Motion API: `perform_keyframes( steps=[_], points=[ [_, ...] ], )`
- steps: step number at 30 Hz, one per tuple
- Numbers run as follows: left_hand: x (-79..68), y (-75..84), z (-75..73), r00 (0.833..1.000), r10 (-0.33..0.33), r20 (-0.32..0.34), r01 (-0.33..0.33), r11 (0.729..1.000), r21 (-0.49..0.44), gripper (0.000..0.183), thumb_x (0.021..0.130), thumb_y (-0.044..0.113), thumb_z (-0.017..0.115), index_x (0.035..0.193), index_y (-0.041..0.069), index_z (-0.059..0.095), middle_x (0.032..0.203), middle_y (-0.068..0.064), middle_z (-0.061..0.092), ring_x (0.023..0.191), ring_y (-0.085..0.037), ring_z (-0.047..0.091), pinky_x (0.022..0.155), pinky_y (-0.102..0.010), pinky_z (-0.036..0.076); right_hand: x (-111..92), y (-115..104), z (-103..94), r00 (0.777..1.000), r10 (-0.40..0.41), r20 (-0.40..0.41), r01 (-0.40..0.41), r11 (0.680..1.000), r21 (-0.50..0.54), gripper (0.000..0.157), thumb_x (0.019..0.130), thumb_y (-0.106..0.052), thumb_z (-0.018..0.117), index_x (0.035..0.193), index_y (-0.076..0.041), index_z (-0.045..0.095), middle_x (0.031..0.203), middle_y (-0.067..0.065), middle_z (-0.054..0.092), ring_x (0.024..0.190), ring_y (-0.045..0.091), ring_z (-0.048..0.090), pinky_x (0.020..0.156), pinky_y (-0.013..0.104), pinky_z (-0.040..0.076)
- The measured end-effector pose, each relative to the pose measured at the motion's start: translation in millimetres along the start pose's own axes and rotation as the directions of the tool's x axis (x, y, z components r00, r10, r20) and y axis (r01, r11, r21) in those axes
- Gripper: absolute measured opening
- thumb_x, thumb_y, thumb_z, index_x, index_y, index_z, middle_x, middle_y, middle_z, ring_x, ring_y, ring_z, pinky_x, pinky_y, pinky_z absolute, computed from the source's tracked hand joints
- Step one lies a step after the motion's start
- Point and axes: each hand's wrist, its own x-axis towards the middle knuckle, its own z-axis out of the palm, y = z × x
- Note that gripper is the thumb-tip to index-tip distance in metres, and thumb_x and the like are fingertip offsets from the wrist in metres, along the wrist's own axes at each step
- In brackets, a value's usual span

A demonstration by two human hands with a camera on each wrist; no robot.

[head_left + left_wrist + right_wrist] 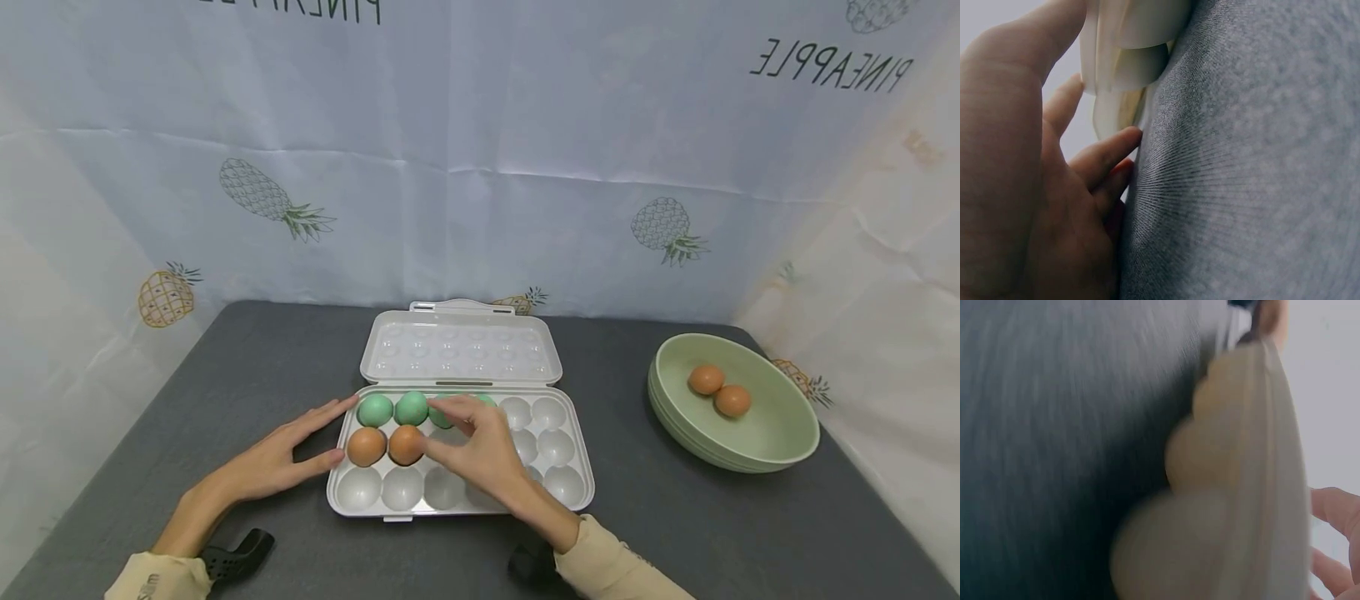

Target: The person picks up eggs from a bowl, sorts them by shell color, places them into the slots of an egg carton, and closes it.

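An egg carton point(558, 475) of white plastic lies with its lid point(461, 346) folded back. Several green eggs point(375, 411) fill cups in its far row. Two brown eggs point(367, 447) sit in the middle row at the left. Over the tray, my right hand point(483, 442) has its thumb at the right side of the second brown egg point(403, 445); its index fingertip is apart from the thumb, close by the green eggs. My left hand point(288, 450) rests at the carton's left edge, fingers spread, with index finger and thumb at the rim.
A stack of light green bowls point(780, 433) stands on the right of the dark grey table point(292, 358), two more brown eggs point(707, 379) in the top one. Behind the table hangs a pale curtain point(450, 217) with pineapple prints.
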Motion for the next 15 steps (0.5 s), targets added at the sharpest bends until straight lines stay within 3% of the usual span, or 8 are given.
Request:
perform_keyframes(
  steps=[6,10,15],
  points=[
    [-1.0,1.5,-1.6,1.0,-0.019,0.008,0.019,1.0,0.005,0.07,0.098,0.04,0.066,0.16,0.035,0.034,0.162,-0.019,0.04,0.147,-0.058,0.033,0.108,-0.078,0.033,8,-3,-35.6,0.987,0.076,-0.145,-0.073,0.997,0.021,0.042,0.079,0.0,0.084,0.12,0.007,0.072,0.124,0.025,0.071,0.122,0.035,0.067,0.103,0.037,0.055],
    [-0.9,2.9,-2.4,0.999,-0.041,0.017,0.04,0.999,0.011,0.07,0.098,0.042,0.066,0.16,0.035,0.033,0.163,-0.021,0.039,0.146,-0.059,0.033,0.107,-0.079,0.033,12,-4,-66.1,0.966,0.064,-0.249,-0.078,0.996,-0.048,0.042,0.078,0.002,0.085,0.118,0.005,0.074,0.123,0.023,0.072,0.121,0.033,0.068,0.101,0.031,0.056],
    [-0.8,3.9,-2.9,0.998,-0.057,0.022,0.057,0.998,0.019,0.07,0.098,0.043,0.065,0.16,0.036,0.032,0.163,-0.021,0.038,0.146,-0.06,0.032,0.106,-0.08,0.033,15,-4,-109.2,0.925,0.02,-0.381,-0.081,0.986,-0.146,0.04,0.077,0.003,0.086,0.116,0.004,0.075,0.119,0.021,0.075,0.112,0.011,0.071,0.098,0.02,0.056]
  ],
)
